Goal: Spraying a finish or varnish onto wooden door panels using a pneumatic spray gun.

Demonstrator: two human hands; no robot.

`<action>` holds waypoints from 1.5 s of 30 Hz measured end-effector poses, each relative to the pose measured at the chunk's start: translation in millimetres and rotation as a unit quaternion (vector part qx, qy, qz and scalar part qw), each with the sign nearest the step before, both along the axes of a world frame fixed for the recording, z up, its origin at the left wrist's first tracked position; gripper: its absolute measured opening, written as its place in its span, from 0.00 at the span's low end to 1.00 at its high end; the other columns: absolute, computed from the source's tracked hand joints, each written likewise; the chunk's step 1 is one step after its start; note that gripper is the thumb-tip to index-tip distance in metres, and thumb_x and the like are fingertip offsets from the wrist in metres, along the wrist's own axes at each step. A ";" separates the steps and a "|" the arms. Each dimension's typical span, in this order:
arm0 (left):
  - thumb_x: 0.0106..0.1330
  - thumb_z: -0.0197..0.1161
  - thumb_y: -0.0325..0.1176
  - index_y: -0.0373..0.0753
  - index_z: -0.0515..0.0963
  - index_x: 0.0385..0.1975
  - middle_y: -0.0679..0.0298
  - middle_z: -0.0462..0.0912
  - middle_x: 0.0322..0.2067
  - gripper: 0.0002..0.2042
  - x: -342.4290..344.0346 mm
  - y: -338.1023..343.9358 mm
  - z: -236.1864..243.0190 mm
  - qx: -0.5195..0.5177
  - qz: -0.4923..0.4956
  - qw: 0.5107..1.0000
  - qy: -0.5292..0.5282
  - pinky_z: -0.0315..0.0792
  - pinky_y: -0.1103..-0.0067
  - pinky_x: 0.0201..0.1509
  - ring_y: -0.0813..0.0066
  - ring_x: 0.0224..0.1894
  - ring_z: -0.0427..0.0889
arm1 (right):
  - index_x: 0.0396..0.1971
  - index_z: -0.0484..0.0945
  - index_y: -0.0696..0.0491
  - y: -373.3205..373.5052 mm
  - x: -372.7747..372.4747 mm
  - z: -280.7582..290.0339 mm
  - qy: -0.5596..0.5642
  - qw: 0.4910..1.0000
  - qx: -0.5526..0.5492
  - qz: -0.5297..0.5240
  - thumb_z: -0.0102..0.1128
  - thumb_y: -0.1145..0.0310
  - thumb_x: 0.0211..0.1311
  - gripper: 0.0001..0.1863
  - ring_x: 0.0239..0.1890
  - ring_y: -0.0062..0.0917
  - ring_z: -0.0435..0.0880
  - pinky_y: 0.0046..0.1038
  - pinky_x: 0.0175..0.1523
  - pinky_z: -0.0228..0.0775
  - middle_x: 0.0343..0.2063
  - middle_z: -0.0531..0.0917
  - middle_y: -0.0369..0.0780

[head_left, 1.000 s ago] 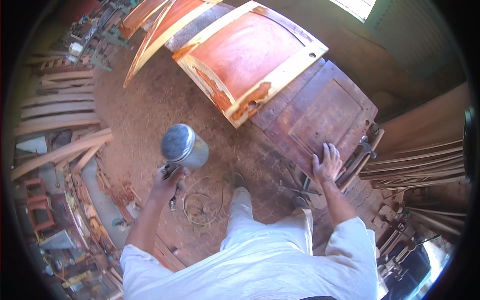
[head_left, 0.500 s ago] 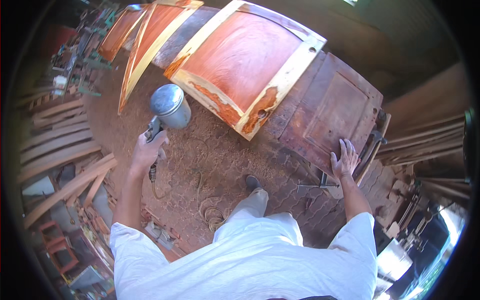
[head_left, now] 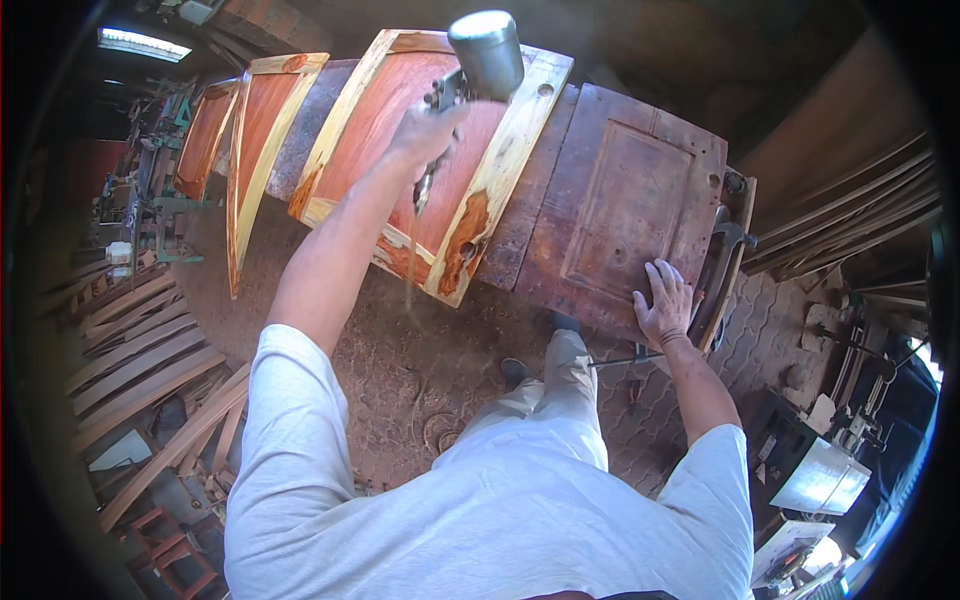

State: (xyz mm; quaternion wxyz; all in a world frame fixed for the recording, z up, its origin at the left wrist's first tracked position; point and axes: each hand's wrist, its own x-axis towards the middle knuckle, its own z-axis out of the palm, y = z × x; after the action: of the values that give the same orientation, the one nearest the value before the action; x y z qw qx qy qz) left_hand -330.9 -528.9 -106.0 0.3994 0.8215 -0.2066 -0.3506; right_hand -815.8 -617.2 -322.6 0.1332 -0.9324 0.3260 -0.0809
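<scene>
My left hand grips a metal spray gun with a large silver cup, raised over a wooden door panel with pinkish-red centre and pale, streaked frame. A hose hangs below the gun. My right hand rests, fingers spread, on the lower edge of a weathered dark-brown panelled door lying to the right. Two narrower reddish panels with pale edges lie to the left along the same row.
Stacked timber strips and a small red frame lie at left; a cluttered bench stands behind them. Long boards lean at right, above tools and a metal box. A clamp sits at the dark door's edge. The floor is paved and dusty.
My left hand has lifted the spray gun upward and forward over the pale-framed panel. My view has tilted and shifted; my right hand stays on the dark door.
</scene>
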 end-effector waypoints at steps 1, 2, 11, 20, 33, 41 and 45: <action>0.68 0.69 0.48 0.37 0.81 0.31 0.64 0.79 0.20 0.17 1.6 -20.0 2.1 -0.001 0.000 1.000 -0.001 0.67 0.76 0.18 0.79 0.16 0.75 | 0.71 0.69 0.47 -1.2 0.8 1.0 -0.006 1.000 0.000 0.005 0.69 0.53 0.60 0.39 0.71 0.37 0.68 0.41 0.68 0.61 0.70 0.70 0.39; 0.68 0.69 0.48 0.37 0.81 0.31 0.63 0.79 0.20 0.17 2.5 -35.7 3.9 -0.037 0.017 0.999 0.006 0.67 0.76 0.18 0.79 0.16 0.75 | 0.71 0.69 0.47 -0.7 1.1 2.4 -0.011 1.000 0.002 0.012 0.69 0.53 0.60 0.38 0.71 0.36 0.68 0.41 0.68 0.61 0.70 0.70 0.39; 0.67 0.69 0.48 0.36 0.80 0.29 0.63 0.78 0.17 0.19 7.6 -7.8 -0.4 0.013 -0.015 1.000 0.001 0.67 0.76 0.19 0.77 0.15 0.75 | 0.69 0.71 0.47 0.0 3.7 10.0 -0.023 1.000 0.002 0.009 0.69 0.53 0.60 0.37 0.70 0.36 0.69 0.41 0.67 0.62 0.69 0.71 0.39; 0.69 0.69 0.45 0.38 0.80 0.30 0.65 0.81 0.22 0.15 -8.6 162.2 41.9 0.075 -0.045 0.994 0.062 0.66 0.77 0.15 0.79 0.12 0.73 | 0.65 0.75 0.51 56.5 4.3 26.3 -0.096 0.992 -0.002 -0.082 0.71 0.62 0.59 0.32 0.71 0.43 0.69 0.44 0.72 0.61 0.68 0.72 0.46; 0.73 0.63 0.43 0.36 0.79 0.37 0.62 0.82 0.25 0.14 -11.6 228.2 110.1 0.271 -0.189 0.943 0.035 0.70 0.77 0.14 0.76 0.15 0.77 | 0.65 0.76 0.57 350.2 -174.3 -21.6 -0.064 0.571 0.711 -0.405 0.54 0.47 0.75 0.31 0.62 0.38 0.81 0.37 0.69 0.69 0.60 0.82 0.49; 0.70 0.67 0.49 0.35 0.81 0.31 0.64 0.79 0.20 0.19 -47.3 52.5 52.7 0.136 -0.062 0.987 -0.055 0.70 0.74 0.17 0.75 0.16 0.77 | 0.64 0.77 0.58 281.8 -190.0 -13.1 -0.069 0.389 0.772 -0.497 0.47 0.51 0.81 0.27 0.55 0.35 0.85 0.35 0.65 0.73 0.55 0.85 0.46; 0.69 0.62 0.52 0.35 0.86 0.39 0.48 0.89 0.33 0.22 -88.9 -51.8 8.2 0.082 -0.080 0.959 -0.258 0.82 0.63 0.39 0.54 0.34 0.89 | 0.58 0.81 0.57 255.9 -243.3 -43.6 0.019 0.642 0.657 -0.395 0.52 0.51 0.76 0.25 0.53 0.36 0.85 0.37 0.60 0.75 0.53 0.86 0.46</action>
State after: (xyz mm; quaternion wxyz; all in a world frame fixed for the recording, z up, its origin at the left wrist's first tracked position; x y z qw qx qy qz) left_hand -419.8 -580.6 -97.8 0.2346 0.8948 -0.3378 -0.1734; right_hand -1059.0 -361.3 -366.2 0.6603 -0.3836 0.6328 0.1278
